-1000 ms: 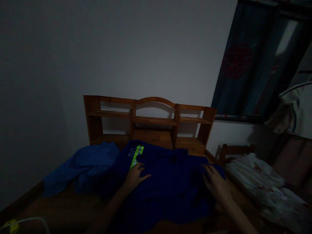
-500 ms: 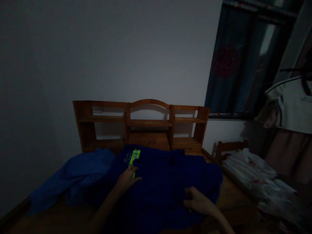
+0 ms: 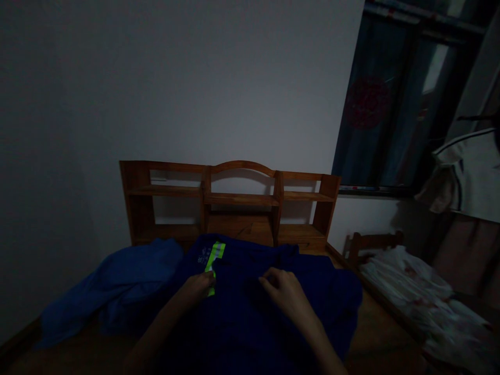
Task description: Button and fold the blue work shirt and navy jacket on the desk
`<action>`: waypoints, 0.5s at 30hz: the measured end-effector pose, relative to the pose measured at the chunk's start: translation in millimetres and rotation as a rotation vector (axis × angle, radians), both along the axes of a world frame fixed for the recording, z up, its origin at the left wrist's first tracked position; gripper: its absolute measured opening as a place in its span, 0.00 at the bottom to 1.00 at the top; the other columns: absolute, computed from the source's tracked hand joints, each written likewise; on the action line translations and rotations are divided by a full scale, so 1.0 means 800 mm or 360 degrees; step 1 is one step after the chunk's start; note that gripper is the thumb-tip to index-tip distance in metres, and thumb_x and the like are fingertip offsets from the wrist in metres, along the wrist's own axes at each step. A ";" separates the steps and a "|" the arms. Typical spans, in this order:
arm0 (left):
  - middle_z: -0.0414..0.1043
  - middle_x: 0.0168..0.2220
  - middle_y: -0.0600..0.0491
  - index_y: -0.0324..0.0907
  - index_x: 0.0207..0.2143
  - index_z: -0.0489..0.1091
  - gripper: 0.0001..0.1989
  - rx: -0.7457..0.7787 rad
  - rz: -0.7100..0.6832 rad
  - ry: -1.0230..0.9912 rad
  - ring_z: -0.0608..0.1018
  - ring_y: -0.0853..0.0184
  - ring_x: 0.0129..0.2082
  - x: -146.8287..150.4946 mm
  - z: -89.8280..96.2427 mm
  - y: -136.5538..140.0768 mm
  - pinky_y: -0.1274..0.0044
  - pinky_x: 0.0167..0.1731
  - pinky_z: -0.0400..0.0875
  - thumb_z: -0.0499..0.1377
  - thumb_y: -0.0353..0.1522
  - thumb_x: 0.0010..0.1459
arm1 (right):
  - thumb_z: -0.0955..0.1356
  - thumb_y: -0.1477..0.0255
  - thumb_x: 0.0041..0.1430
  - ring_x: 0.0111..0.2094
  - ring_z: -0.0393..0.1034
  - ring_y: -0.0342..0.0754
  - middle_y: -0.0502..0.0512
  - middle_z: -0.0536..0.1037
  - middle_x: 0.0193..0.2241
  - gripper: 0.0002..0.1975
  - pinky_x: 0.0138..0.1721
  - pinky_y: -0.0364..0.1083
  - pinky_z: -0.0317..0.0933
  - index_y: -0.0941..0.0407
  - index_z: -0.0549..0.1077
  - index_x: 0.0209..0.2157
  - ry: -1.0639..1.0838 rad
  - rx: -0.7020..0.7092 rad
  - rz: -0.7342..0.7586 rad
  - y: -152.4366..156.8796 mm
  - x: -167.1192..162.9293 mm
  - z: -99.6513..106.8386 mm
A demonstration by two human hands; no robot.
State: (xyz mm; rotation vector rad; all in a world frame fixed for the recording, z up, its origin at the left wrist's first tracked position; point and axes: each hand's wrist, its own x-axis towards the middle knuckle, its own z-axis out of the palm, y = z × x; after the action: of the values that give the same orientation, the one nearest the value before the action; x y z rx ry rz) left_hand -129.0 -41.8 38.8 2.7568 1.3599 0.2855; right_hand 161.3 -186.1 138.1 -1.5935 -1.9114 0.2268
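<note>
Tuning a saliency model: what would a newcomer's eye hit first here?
The bright yellow-green strip on the dark blue garment, beside the left hand. Next, the wooden shelf unit behind it, against the pale wall. Then the round dark-red patch at the window, upper right.

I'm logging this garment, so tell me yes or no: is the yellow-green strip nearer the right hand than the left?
No, the yellow-green strip is close by the left hand.

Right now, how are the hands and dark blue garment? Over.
Left hand curled at bright strip, grip unclear. Right hand over dark blue garment, contact unclear. Garment laid out; lighter blue cloth at its left.
</note>
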 end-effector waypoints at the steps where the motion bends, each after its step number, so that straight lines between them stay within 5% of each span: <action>1: 0.71 0.43 0.51 0.46 0.37 0.70 0.14 0.0022 -0.0015 0.0014 0.74 0.65 0.42 0.003 0.003 0.002 0.76 0.41 0.66 0.49 0.24 0.52 | 0.60 0.59 0.61 0.30 0.70 0.46 0.51 0.77 0.28 0.16 0.31 0.41 0.54 0.52 0.74 0.35 -0.0019 0.0022 0.0074 0.019 -0.025 -0.001; 7: 0.71 0.40 0.53 0.46 0.39 0.69 0.13 -0.0007 -0.0069 -0.0239 0.73 0.66 0.42 0.009 -0.002 0.029 0.77 0.43 0.65 0.51 0.27 0.53 | 0.64 0.67 0.57 0.37 0.69 0.46 0.51 0.76 0.35 0.10 0.36 0.41 0.56 0.53 0.72 0.40 -0.0087 -0.0037 0.0304 0.134 -0.129 -0.061; 11: 0.70 0.38 0.51 0.43 0.38 0.68 0.11 -0.0064 -0.0189 -0.0600 0.72 0.67 0.41 0.002 -0.026 0.044 0.77 0.44 0.65 0.49 0.28 0.56 | 0.64 0.71 0.55 0.35 0.69 0.43 0.51 0.75 0.36 0.10 0.35 0.39 0.57 0.54 0.72 0.39 0.0094 -0.0010 0.0362 0.167 -0.137 -0.117; 15: 0.69 0.37 0.51 0.42 0.35 0.67 0.09 -0.0081 -0.0227 -0.0803 0.71 0.66 0.41 -0.001 -0.031 0.047 0.76 0.44 0.64 0.47 0.30 0.58 | 0.65 0.70 0.52 0.37 0.69 0.44 0.51 0.75 0.36 0.11 0.36 0.39 0.57 0.52 0.74 0.38 -0.0023 0.0012 0.0445 0.170 -0.123 -0.130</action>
State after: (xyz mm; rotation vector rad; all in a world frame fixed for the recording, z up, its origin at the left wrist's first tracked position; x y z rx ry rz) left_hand -129.7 -4.3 14.1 2.4763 1.0198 0.8515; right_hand 62.8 -49.9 34.2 -1.3217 -2.1410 0.3248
